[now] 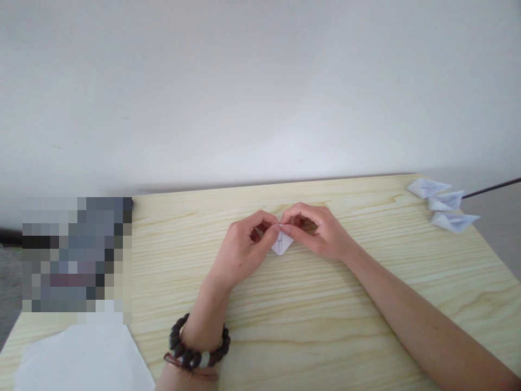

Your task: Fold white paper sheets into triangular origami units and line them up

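Observation:
A small piece of folded white paper (280,245) is held over the middle of the table, its lower corner pointing toward me. My left hand (249,244) pinches its upper left side between thumb and fingers. From the other side my right hand (315,228) pinches the top right, and the two thumb tips nearly meet at the upper point. Dark lines show on the paper's face. The fingers hide its left and right edges. A dark beaded bracelet circles my left wrist.
Three folded paper boats (445,202) stand at the table's back right corner. White paper sheets (85,358) lie at the front left, below a pixelated dark object (81,250). The wooden table (293,336) meets a pale wall (260,98); a thin dark rod (492,188) shows at far right.

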Tool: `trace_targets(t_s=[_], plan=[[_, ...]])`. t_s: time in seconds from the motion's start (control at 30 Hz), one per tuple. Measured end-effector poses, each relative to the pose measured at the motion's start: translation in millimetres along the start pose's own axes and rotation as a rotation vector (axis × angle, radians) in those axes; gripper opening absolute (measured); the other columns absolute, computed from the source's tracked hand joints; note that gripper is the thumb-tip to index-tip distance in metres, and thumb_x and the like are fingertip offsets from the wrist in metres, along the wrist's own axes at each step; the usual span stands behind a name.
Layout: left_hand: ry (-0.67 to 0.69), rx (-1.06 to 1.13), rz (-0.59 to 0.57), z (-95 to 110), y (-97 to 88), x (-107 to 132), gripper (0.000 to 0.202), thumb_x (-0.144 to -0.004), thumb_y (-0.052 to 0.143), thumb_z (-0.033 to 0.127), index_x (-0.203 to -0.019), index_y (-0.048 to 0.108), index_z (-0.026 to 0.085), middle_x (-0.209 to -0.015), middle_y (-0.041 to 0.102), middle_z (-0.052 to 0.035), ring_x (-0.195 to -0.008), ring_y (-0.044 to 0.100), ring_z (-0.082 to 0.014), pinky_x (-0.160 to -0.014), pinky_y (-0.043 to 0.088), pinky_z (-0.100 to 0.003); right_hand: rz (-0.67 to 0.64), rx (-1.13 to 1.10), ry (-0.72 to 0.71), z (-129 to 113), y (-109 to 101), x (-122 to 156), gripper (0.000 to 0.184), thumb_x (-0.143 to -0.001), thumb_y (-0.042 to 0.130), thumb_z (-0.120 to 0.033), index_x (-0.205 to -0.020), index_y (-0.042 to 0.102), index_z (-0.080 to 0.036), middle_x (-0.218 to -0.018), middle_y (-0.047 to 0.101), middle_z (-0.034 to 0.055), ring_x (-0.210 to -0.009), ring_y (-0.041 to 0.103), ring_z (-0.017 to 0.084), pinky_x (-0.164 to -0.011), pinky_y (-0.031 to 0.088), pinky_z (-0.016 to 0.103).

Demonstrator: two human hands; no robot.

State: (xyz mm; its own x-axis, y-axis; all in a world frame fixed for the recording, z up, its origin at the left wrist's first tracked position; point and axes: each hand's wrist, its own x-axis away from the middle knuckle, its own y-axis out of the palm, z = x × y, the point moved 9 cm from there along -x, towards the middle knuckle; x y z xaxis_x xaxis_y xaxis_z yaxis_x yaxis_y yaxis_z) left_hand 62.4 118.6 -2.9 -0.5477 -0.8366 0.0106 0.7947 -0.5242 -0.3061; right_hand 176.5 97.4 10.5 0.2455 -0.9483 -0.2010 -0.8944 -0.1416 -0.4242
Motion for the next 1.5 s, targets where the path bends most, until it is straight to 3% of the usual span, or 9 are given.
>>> trace_targets(t_s=[0.3, 0.57, 0.73, 0.93, 1.03, 1.17, 1.3, 1.4, 1.5], plan=[[-0.033, 0.089, 0.117, -6.5, -9.2, -0.9, 0.016, -0.086, 0.059, 0.031, -0.082, 0.064, 0.016, -0.07, 0.062, 0.0015, -0.061, 0.055, -0.009, -0.054, 0.045, -0.018, 0.047, -0.011, 0.105, 10.2, -4.3, 1.2, 0.012, -0.088, 0.057, -0.029, -0.083, 0.056, -0.018, -0.065, 0.054, -0.0018, -0.054, 0.049, 0.009, -0.046, 0.037, 0.02], [0.003, 0.316, 0.353, -14.2, -29.0, -1.3, 0.021, -0.084, 0.065, 0.036, -0.088, 0.068, 0.015, -0.099, 0.072, -0.0066, -0.083, 0.068, -0.0158, -0.068, 0.058, -0.024, 0.218, -0.216, 0.11, 21.9, -15.1, 1.6, 0.011, -0.09, 0.058, -0.031, -0.088, 0.057, -0.02, -0.089, 0.067, 0.003, -0.067, 0.062, 0.01, -0.054, 0.05, 0.02], [0.012, 0.464, 0.393, -15.6, -32.0, -1.2, 0.022, -0.084, 0.066, 0.036, -0.088, 0.063, 0.015, -0.098, 0.074, -0.0091, -0.091, 0.07, -0.0194, -0.075, 0.059, -0.029, 0.277, -0.325, 0.079, 22.1, -20.4, 0.9, 0.012, -0.091, 0.057, -0.032, -0.087, 0.056, -0.02, -0.094, 0.069, 0.004, -0.07, 0.066, 0.011, -0.06, 0.056, 0.022], [-0.006, 0.567, 0.414, -18.0, -33.0, -1.8, 0.02, -0.088, 0.06, 0.036, -0.087, 0.055, 0.016, -0.095, 0.074, -0.0074, -0.086, 0.07, -0.015, -0.082, 0.057, -0.03, 0.315, -0.356, 0.08, 24.6, -23.4, 1.3, 0.015, -0.092, 0.055, -0.036, -0.09, 0.054, -0.021, -0.098, 0.071, 0.0048, -0.076, 0.07, 0.013, -0.071, 0.06, 0.028], [0.037, 0.494, 0.376, -15.3, -32.5, -1.7, 0.017, -0.09, 0.057, 0.034, -0.09, 0.053, 0.018, -0.094, 0.073, -0.0065, -0.087, 0.069, -0.0152, -0.079, 0.058, -0.03, 0.318, -0.323, 0.081, 23.9, -23.2, 2.6, 0.017, -0.092, 0.056, -0.037, -0.09, 0.053, -0.02, -0.095, 0.071, 0.005, -0.074, 0.07, 0.013, -0.07, 0.06, 0.028], [0.178, 0.211, 0.281, 2.1, -30.5, 1.5, 0.016, -0.093, 0.051, 0.028, -0.104, 0.057, 0.019, -0.104, 0.067, -0.007, -0.095, 0.065, -0.0165, -0.078, 0.057, -0.029, 0.316, -0.224, 0.066, 20.9, -22.3, 4.3, 0.016, -0.092, 0.055, -0.036, -0.091, 0.053, -0.02, -0.093, 0.071, 0.0045, -0.074, 0.069, 0.013, -0.07, 0.059, 0.026], [0.258, -0.068, 0.174, 15.5, -20.5, 3.7, 0.018, -0.084, 0.061, 0.02, -0.101, 0.066, 0.018, -0.117, 0.058, -0.0096, -0.098, 0.062, -0.0172, -0.08, 0.056, -0.027, 0.313, -0.116, 0.044, 17.5, -21.2, 5.3, 0.012, -0.093, 0.053, -0.033, -0.092, 0.053, -0.021, -0.095, 0.071, 0.0042, -0.074, 0.069, 0.012, -0.071, 0.057, 0.026], [0.241, -0.164, 0.198, 13.9, -19.8, 2.5, 0.016, -0.081, 0.064, 0.018, -0.095, 0.07, 0.018, -0.117, 0.058, -0.0087, -0.082, 0.064, -0.0121, -0.075, 0.056, -0.025, 0.309, -0.081, 0.035, 15.2, -20.9, 5.2, 0.011, -0.094, 0.052, -0.032, -0.093, 0.051, -0.021, -0.098, 0.071, 0.005, -0.076, 0.069, 0.013, -0.072, 0.057, 0.026], [0.202, -0.176, 0.266, 9.2, -24.4, 1.5, 0.01, -0.082, 0.063, 0.021, -0.087, 0.071, 0.019, -0.11, 0.062, -0.0074, -0.086, 0.065, -0.0141, -0.076, 0.056, -0.025, 0.289, -0.055, 0.031, 13.0, -19.5, 4.1, 0.01, -0.095, 0.049, -0.031, -0.094, 0.048, -0.022, -0.101, 0.07, 0.006, -0.077, 0.07, 0.013, -0.072, 0.057, 0.026]])
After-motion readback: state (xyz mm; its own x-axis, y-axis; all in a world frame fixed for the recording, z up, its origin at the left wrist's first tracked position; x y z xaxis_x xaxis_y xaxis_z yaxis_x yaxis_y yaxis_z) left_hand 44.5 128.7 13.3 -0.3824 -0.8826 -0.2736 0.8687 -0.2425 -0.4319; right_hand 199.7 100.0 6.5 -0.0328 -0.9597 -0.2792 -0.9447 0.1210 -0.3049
